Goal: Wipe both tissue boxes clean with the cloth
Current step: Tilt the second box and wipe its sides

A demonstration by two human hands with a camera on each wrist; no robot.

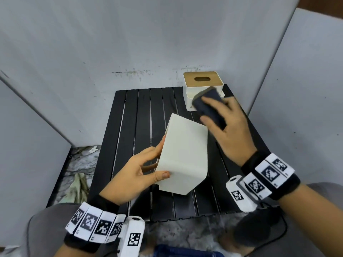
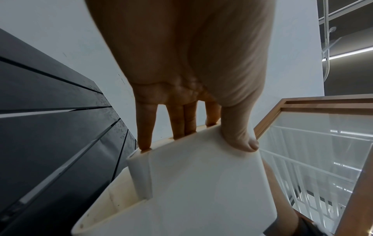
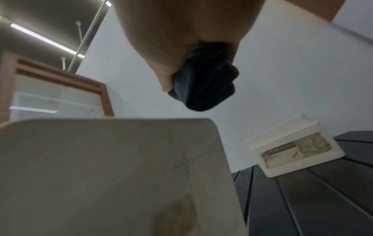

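Head looks down; wrists look up close (sharing white box [image 1: 182, 154]).

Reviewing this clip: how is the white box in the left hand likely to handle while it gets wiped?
The white box looks rigid; its faces stay flat under the left hand. It is probably light, since thumb and fingers alone hold it tilted. Its smooth faces may slip under the cloth.

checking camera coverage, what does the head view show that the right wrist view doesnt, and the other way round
Only the head view shows the left hand gripping the held tissue box, and the far tissue box's wooden lid.

Only the right wrist view shows faint marks on the held box's face and the ceiling lights.

Both show the right hand holding the dark cloth clear of the held box, the far tissue box and the black slatted table.
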